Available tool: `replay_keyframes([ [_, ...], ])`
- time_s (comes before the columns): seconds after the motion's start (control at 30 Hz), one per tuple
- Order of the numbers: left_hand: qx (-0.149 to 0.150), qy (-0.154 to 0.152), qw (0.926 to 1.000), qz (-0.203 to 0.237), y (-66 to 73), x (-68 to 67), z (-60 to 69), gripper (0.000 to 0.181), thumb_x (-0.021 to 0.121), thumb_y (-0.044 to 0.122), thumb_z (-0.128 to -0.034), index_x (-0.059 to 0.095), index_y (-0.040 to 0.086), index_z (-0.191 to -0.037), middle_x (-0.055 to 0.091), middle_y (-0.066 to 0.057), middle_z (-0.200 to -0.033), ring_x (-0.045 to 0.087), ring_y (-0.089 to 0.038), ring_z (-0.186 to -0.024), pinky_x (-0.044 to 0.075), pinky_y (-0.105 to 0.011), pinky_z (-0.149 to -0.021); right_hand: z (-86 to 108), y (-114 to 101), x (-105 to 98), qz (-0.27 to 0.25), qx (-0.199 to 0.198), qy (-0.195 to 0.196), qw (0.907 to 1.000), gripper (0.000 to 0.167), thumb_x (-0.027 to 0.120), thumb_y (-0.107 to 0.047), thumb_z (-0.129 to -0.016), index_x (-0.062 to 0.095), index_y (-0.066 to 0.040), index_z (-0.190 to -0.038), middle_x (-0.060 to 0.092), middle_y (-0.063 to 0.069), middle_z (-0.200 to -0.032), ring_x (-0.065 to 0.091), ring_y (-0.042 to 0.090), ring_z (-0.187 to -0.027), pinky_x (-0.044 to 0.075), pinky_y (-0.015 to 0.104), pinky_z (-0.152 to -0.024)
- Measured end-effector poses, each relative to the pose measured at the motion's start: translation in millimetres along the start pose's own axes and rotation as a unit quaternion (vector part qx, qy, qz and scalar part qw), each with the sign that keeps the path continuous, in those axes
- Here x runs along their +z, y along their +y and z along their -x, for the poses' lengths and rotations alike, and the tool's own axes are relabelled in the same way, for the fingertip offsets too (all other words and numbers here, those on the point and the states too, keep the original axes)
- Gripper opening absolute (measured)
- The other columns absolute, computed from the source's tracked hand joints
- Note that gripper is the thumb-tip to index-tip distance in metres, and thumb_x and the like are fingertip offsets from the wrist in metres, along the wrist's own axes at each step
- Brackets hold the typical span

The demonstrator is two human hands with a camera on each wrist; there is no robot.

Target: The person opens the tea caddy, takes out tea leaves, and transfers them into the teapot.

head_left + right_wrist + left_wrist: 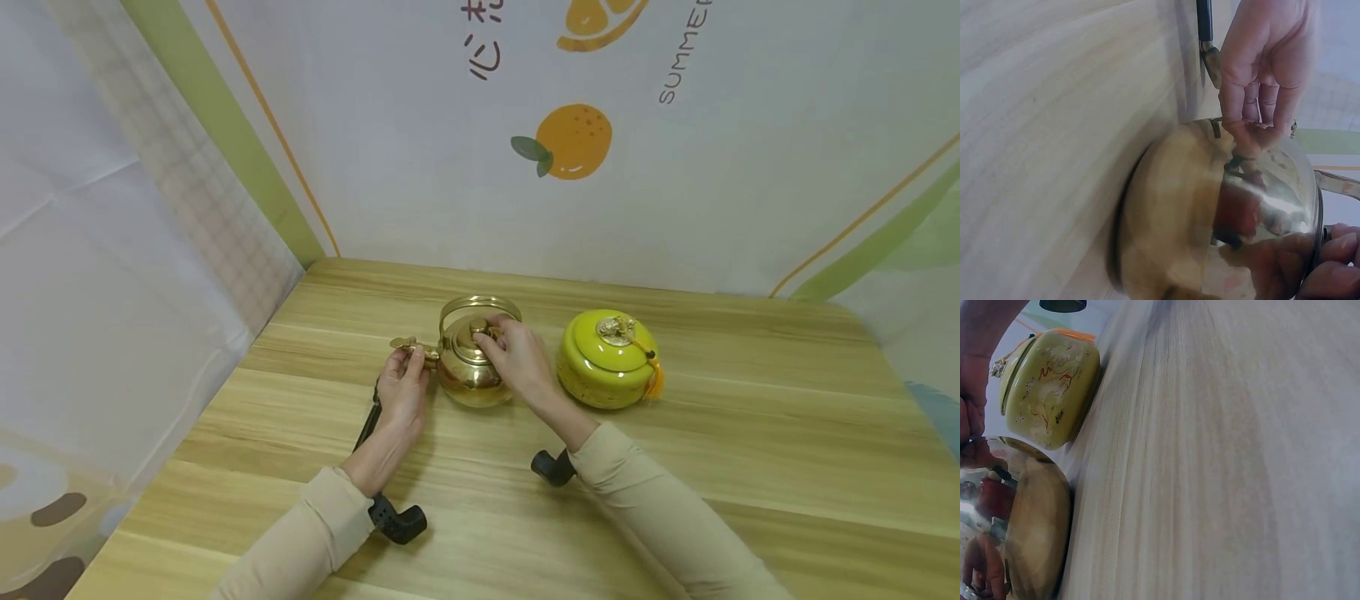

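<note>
A shiny brass teapot (477, 388) with an arched handle (480, 302) stands on the wooden table, its spout (431, 353) pointing left. My left hand (402, 392) pinches the spout between thumb and fingers; its fingertips lie close to the pot's side in the right wrist view. The round lid (467, 350) sits on top of the pot. Over it, my right hand (523, 360) holds the lid's knob (479, 326) with thumb and fingers. In the left wrist view the teapot (1041, 512) fills the lower left, and the left hand shows only as a reflection.
Right of the teapot stands a lidded yellow-green jar (600, 377) with a gold ornament and an orange tassel (656, 382). Black wrist camera mounts (401, 523) hang by both forearms. A white printed curtain (420, 167) closes off the back of the table (750, 433).
</note>
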State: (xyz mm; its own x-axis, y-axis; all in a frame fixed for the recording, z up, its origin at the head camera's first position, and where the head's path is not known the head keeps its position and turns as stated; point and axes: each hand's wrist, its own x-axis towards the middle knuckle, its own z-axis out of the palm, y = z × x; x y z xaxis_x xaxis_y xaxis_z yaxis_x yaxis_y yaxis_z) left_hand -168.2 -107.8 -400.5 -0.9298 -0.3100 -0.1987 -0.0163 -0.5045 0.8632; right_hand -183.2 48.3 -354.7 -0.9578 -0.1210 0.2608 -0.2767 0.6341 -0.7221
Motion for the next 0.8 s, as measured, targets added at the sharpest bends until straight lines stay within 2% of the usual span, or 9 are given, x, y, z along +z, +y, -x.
replay_keyframes([
  [0.37,0.003,0.000,1.0000,0.000,-1.0,-0.2,-0.1,0.028,0.049,0.008,-0.0971,0.044,-0.001,-0.124,0.045,0.004,-0.095,0.047,-0.003,-0.085,0.044,-0.015,-0.081,1.4,0,2,-0.018,0.000,0.012,0.9998,0.032,0.061,-0.022,-0.092,0.062,-0.001,-0.116,0.036,-0.005,-0.045,0.027,0.006,-0.037,0.020,0.019,-0.034],
  [0.5,0.002,-0.002,1.0000,-0.001,-0.9,-0.6,0.1,0.026,0.049,0.009,-0.0970,0.046,0.001,-0.121,0.045,0.004,-0.095,0.047,-0.004,-0.086,0.044,-0.016,-0.082,5.2,0,2,-0.041,-0.015,0.020,0.9989,0.033,0.061,-0.022,-0.092,0.061,0.000,-0.117,0.039,-0.005,-0.047,0.029,0.006,-0.039,0.022,0.019,-0.036],
  [0.67,0.003,-0.009,0.9999,-0.005,-0.9,-1.4,0.1,0.024,0.049,0.010,-0.0974,0.046,0.002,-0.120,0.045,0.004,-0.095,0.047,-0.004,-0.088,0.044,-0.017,-0.085,10.3,3,2,-0.064,-0.052,0.041,0.9957,0.030,0.064,-0.018,-0.090,0.062,0.001,-0.113,0.040,-0.004,-0.048,0.029,0.004,-0.041,0.023,0.018,-0.038],
  [0.8,0.003,-0.008,0.9999,-0.010,-0.3,-1.0,0.1,0.021,0.050,0.011,-0.0972,0.048,0.005,-0.118,0.045,0.004,-0.095,0.046,-0.005,-0.088,0.044,-0.017,-0.085,17.9,7,-3,-0.112,-0.084,0.028,0.9897,0.029,0.065,-0.013,-0.089,0.061,0.003,-0.113,0.040,-0.004,-0.049,0.029,0.001,-0.042,0.025,0.017,-0.039],
])
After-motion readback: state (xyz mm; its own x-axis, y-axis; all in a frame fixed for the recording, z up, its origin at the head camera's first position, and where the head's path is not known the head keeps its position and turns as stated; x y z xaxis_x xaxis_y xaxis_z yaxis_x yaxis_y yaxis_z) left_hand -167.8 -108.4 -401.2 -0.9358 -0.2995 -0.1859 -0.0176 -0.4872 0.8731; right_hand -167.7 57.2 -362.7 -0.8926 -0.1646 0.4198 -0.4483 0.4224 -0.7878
